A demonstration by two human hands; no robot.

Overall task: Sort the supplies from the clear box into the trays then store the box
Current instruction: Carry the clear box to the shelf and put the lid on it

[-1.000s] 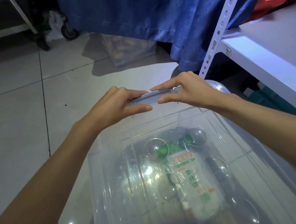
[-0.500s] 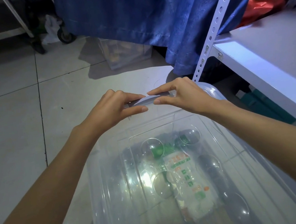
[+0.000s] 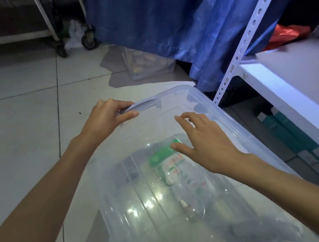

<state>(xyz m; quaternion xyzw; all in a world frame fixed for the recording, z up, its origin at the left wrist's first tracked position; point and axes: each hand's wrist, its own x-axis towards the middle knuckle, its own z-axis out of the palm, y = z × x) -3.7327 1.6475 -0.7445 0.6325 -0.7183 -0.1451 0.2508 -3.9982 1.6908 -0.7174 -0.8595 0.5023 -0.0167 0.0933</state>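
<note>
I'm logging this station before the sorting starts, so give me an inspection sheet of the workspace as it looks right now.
Surface: pale tiled floor, glossy with light reflections.
Job's things: clear box on the floor, lid on; green and white packet and other blurred supplies visible through it. No trays seen.
Clutter: second clear container under the blue cloth; red bag on the white shelf.
Hands: left hand grips the lid latch; right hand open, fingers spread over the lid.
Cables: nothing seen.
Surroundings: perforated shelf post, boxes under the shelf, wheeled cart behind.
</note>
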